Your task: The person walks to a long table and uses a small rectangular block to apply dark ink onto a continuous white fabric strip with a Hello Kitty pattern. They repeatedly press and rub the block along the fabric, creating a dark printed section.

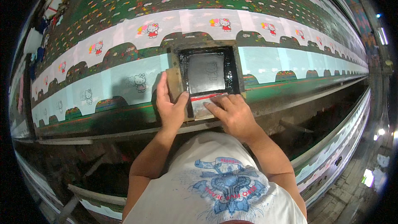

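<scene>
While the left hand (171, 110) grasps the left side of the screen frame (204, 71), lying over pale-blue panels (286, 64), the right hand (233, 113) bends onto a red-edged strip (203, 98) — gripping or pressing, cannot tell. Uneven force might skew the frame. Table edge (273, 94) near; room sideways.

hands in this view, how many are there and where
2: the left hand at the left side of the printing frame, the right hand over its near end, by the red strip.
</scene>
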Motion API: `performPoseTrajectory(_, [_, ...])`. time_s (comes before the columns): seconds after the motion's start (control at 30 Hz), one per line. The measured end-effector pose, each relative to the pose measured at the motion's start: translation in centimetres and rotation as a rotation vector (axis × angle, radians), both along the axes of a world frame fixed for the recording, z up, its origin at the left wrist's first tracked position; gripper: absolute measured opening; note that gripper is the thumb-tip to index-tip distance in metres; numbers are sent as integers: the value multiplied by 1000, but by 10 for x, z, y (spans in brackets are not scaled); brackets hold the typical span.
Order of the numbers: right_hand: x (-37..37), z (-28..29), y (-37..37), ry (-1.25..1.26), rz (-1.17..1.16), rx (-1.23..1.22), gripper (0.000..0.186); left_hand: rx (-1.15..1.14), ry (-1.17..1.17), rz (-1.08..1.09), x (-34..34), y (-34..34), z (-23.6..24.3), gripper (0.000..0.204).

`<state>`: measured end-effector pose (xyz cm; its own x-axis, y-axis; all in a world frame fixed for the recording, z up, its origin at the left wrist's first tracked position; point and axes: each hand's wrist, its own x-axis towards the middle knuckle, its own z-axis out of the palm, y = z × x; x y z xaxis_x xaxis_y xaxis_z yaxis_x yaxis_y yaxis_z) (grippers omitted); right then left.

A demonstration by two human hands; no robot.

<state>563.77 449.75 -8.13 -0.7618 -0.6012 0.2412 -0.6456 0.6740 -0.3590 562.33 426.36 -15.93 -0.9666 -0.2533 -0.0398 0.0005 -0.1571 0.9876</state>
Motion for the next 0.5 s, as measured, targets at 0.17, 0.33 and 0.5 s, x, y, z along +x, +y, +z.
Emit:
performPoseTrajectory(0.17, [12, -2, 23, -72, 10, -188, 39, -405, 69, 53, -2, 8, -5, 99])
performPoseTrajectory(0.33, [38, -32, 76, -30, -311, -462, 30, -354, 166, 88, 1, 18, -4, 101])
performPoseTrajectory(0.5, [56, -59, 140, -211, -492, -676, 31, -450, 214, 79, -1, 81, 1, 102])
